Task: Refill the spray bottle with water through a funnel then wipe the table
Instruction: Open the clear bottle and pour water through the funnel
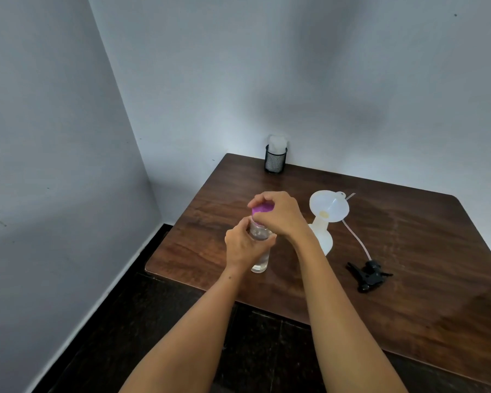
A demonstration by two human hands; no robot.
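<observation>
Clear water bottle (260, 251) is gripped by left hand (243, 245); its purple cap (262, 209) is pinched by right hand (278, 214).

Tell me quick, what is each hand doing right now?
Left hand: grips the clear water bottle.
Right hand: grips the purple cap on top of it.

Fig.: your hands on the water bottle, head view.
Your L hand (245, 245) grips the clear water bottle (260, 251) upright on the wooden table (408, 251); R hand (278, 214) pinches its purple cap (262, 208). Just R: white spray bottle (323, 239) w/ funnel (329, 205) in its neck; black trigger head (369, 275) w/ tube lies beside. Mesh cup (275, 162) at far edge.
</observation>
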